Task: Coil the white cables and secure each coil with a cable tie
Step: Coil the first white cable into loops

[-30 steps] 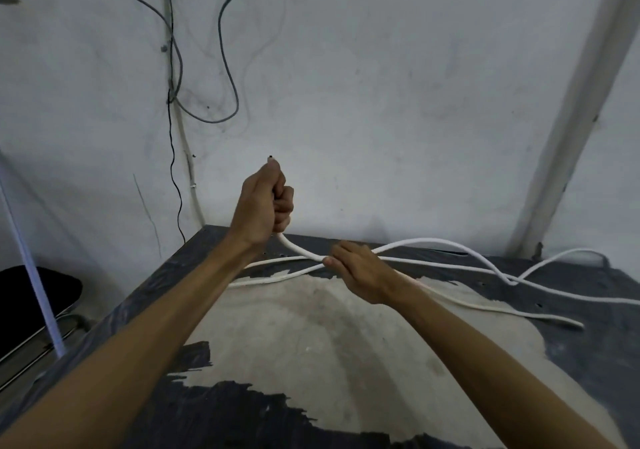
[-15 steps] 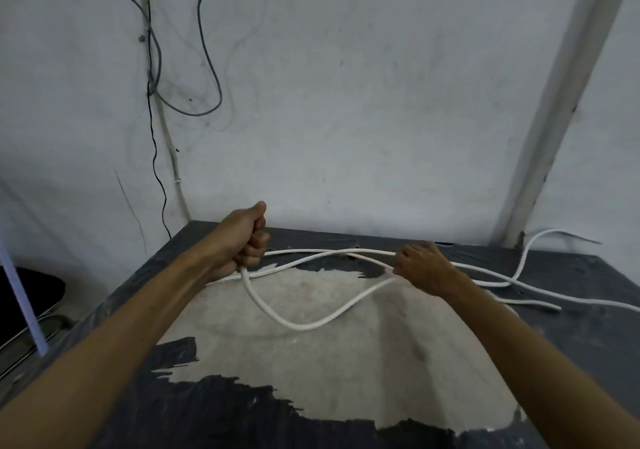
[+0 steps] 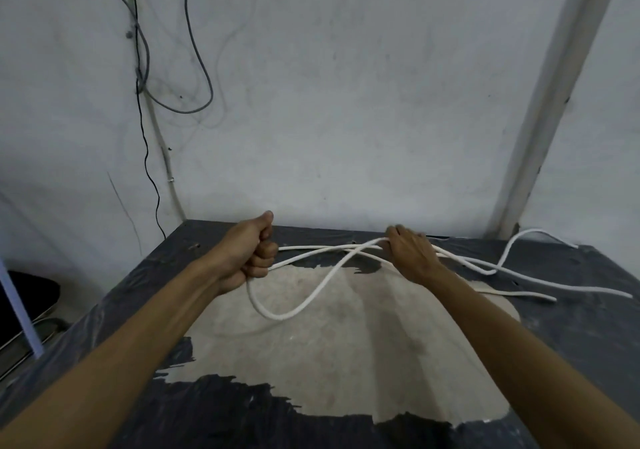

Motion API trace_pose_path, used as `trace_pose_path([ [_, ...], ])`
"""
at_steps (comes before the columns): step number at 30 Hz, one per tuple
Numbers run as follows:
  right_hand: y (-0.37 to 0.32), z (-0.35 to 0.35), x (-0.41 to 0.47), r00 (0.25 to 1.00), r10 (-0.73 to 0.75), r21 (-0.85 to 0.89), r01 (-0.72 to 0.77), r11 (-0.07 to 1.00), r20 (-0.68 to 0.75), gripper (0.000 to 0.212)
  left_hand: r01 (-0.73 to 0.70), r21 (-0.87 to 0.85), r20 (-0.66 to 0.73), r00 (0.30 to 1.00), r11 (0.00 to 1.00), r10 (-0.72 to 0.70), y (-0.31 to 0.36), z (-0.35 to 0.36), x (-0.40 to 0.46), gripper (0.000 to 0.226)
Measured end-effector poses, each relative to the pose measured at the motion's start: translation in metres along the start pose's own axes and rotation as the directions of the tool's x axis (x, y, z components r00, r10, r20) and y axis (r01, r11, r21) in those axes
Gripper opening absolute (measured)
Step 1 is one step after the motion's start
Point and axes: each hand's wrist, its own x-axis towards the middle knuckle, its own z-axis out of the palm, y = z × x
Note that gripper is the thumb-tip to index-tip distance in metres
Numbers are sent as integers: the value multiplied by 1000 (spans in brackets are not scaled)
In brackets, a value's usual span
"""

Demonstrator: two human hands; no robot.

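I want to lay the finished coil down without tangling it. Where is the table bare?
Bare: the pale worn patch between the forearms, below the hanging loop of white cable, and the dark near edge. Crowded: the far strip between left hand and right hand, and the right side where cable strands trail.

No readable text, label, brand, number or sign shows anywhere.
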Motion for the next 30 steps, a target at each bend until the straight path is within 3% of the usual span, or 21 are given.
trace_pose_path([
  [4, -23, -29, 24, 942, -67, 4, 72, 997, -329, 44, 59, -97, 61, 997, 994, -53, -5, 16, 13, 44],
  [8, -45, -70, 40, 870, -46, 53, 83, 995, -491, 38, 104, -183, 57, 994, 978, -95, -12, 21, 28, 46],
  [15, -80, -94, 35, 817, -115, 249, 302, 920, -566, 35, 120, -269, 94, 991, 956, -98, -16, 37, 35, 47],
  [21, -118, -97, 7, 815, -118, 485, 446, 752, -567, 20, -6, -404, 8, 1000, 915, 11, -6, 47, 40, 47],
  [27, -133, -92, -19, 803, -291, 472, 554, 685, -521, 8, -71, -562, 53, 991, 824, 122, 1, 37, 47, 44],
  [30, -138, -88, -24, 785, -300, 467, 578, 669, -542, 11, -83, -615, 52, 988, 784, 146, 2, 34, 45, 43],
])
